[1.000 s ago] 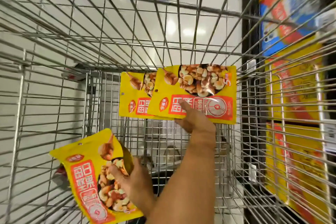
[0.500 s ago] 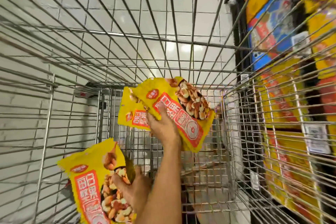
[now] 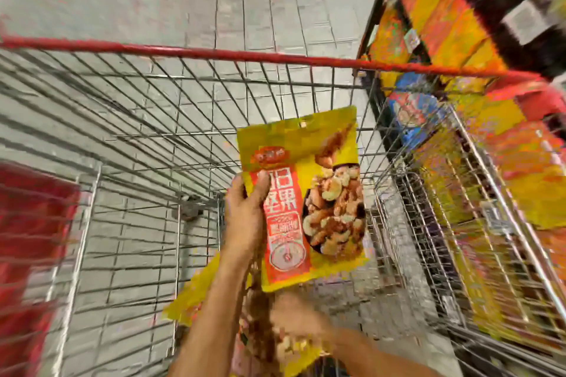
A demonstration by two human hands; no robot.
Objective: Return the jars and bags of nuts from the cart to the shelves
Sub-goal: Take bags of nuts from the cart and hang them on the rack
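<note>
Showing upright yellow nut bag [image 3: 303,199], red label; left hand [image 3: 245,214] grip

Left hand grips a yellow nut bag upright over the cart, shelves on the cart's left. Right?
Not quite: the head view shows the shelves to the right of the cart, not the left. The left hand does grip the yellow nut bag upright over the cart.
</note>
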